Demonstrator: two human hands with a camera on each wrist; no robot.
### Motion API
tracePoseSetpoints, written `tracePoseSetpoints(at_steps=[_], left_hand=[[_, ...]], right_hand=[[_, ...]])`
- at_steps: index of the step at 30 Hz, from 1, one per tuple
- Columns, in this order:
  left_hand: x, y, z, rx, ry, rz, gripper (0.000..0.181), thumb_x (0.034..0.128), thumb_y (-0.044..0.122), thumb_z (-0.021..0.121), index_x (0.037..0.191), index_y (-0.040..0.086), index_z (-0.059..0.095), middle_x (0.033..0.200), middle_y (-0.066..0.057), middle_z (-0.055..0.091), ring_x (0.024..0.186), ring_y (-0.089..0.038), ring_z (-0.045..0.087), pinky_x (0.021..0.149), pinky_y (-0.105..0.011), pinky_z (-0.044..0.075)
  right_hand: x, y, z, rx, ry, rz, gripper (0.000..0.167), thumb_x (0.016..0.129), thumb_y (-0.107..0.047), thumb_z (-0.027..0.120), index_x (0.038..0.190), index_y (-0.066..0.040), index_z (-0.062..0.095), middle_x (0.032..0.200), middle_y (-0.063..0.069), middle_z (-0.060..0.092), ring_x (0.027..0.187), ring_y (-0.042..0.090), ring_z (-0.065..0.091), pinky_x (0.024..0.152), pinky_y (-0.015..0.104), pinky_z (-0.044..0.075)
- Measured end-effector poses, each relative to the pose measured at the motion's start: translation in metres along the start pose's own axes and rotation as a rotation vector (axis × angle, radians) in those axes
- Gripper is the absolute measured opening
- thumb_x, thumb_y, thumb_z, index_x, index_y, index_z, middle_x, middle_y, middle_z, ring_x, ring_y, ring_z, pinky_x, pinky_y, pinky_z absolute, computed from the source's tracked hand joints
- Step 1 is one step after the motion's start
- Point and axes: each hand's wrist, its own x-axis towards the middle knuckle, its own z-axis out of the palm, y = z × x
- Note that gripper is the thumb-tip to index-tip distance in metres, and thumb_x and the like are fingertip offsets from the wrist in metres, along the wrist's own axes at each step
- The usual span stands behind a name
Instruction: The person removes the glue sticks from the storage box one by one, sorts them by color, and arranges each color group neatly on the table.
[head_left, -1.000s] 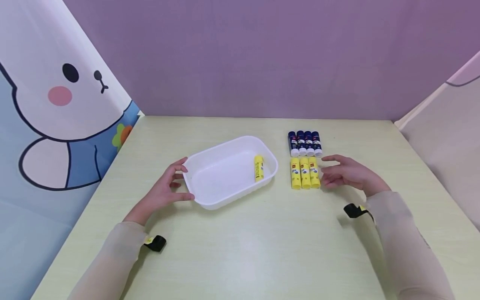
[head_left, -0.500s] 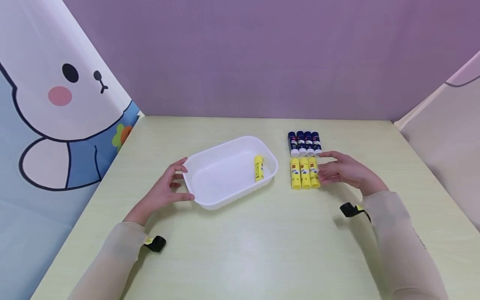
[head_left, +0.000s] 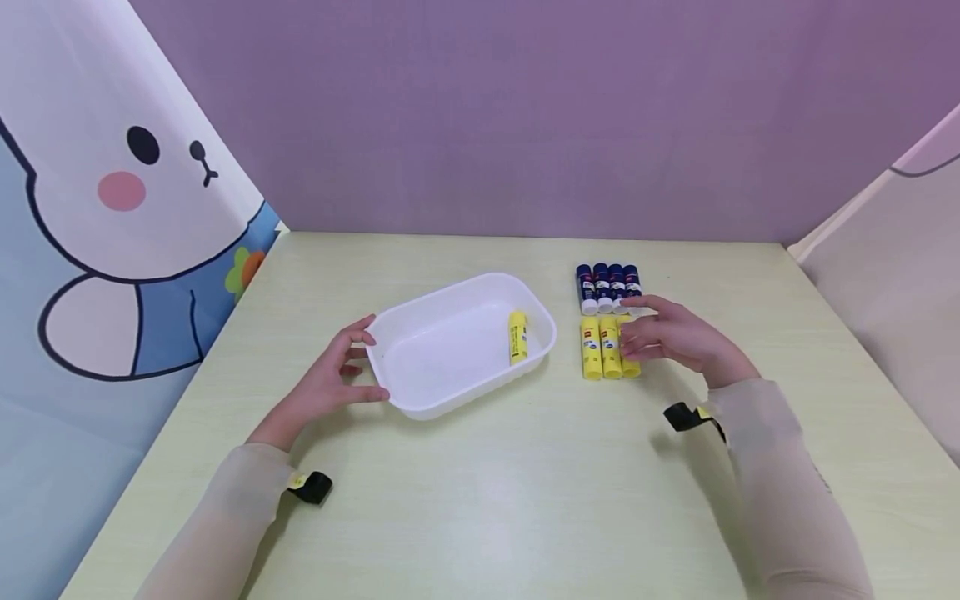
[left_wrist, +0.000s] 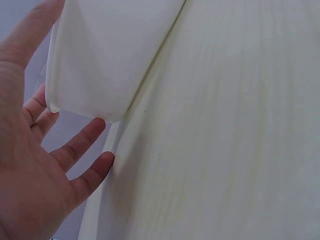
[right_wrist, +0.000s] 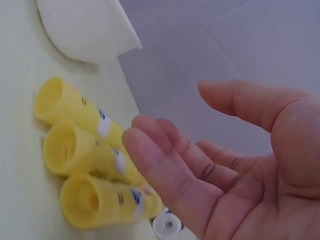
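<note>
A white plastic tray (head_left: pixel 442 354) stands left of centre on the table, with one yellow glue stick (head_left: pixel 518 337) leaning at its right end. My left hand (head_left: pixel 327 375) holds the tray's left end, thumb at the near corner and fingers at the far one. To the right, three yellow glue sticks (head_left: pixel 591 350) lie side by side. My right hand (head_left: pixel 678 340) hovers over the rightmost of these and partly hides it. In the right wrist view its thumb stands apart from the loosely bent fingers (right_wrist: pixel 165 170), with nothing between them.
Behind the yellow row lies a row of several dark blue glue sticks (head_left: pixel 602 287) with white ends. A purple backdrop (head_left: pixel 525 117) closes off the table's (head_left: pixel 480 500) far edge, and a cartoon-printed cloth (head_left: pixel 82 333) hangs at the left.
My right hand has moved left, from beside the yellow row to over its rightmost glue stick. The left hand and the tray have stayed in place.
</note>
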Motion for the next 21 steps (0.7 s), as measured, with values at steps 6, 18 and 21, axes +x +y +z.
tracePoseSetpoints(at_steps=[6,18,21], left_hand=[[0.000,-0.001,0.000,0.007,0.000,0.005,0.066,0.0806,0.009,0.084,0.129,0.003,0.038,0.165,-0.008,0.017,0.126,-0.042,0.047,0.099,-0.056,0.038],[0.000,-0.001,0.000,0.010,0.000,0.010,0.066,0.0802,0.007,0.084,0.128,0.003,0.038,0.164,-0.008,0.017,0.126,-0.041,0.047,0.098,-0.055,0.038],[-0.001,0.000,0.000,0.000,-0.001,0.011,0.066,0.0802,0.006,0.083,0.128,0.002,0.038,0.165,-0.007,0.017,0.126,-0.042,0.047,0.099,-0.056,0.038]], right_hand=[[0.003,-0.008,0.008,-0.004,-0.023,-0.042,0.065,0.101,-0.010,0.055,0.154,0.001,0.018,0.124,0.033,0.055,0.098,0.028,0.067,0.087,0.039,0.055],[0.014,-0.027,0.026,0.061,-0.069,-0.129,0.061,0.100,-0.002,0.050,0.151,0.006,0.018,0.109,0.022,0.064,0.091,0.026,0.069,0.087,0.041,0.055],[0.017,-0.032,0.030,0.070,-0.079,-0.146,0.060,0.100,-0.001,0.050,0.151,0.006,0.020,0.104,0.017,0.066,0.091,0.026,0.069,0.087,0.042,0.055]])
